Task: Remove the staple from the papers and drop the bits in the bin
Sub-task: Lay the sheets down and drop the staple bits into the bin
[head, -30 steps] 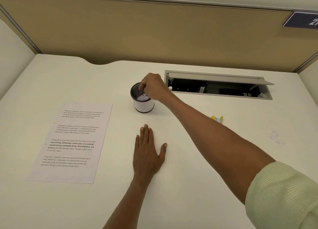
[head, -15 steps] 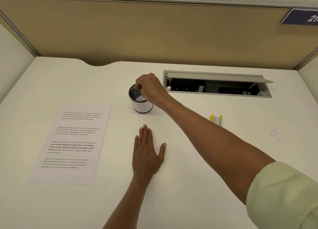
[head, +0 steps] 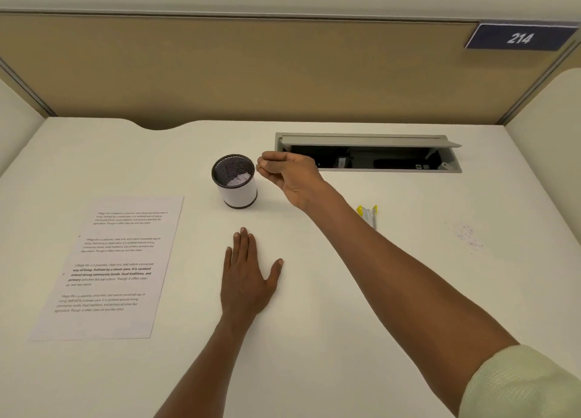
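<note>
Beside the bin [head: 234, 180], right hand [head: 290, 175] raised, fingertips loosely pinched, holding nothing visible, left hand [head: 246, 277] flat, fingers straight.

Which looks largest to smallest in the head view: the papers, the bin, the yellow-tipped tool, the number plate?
1. papers
2. number plate and bin: look alike, and the plate is farther off, so unranked
3. yellow-tipped tool, partly hidden by the arm
</note>
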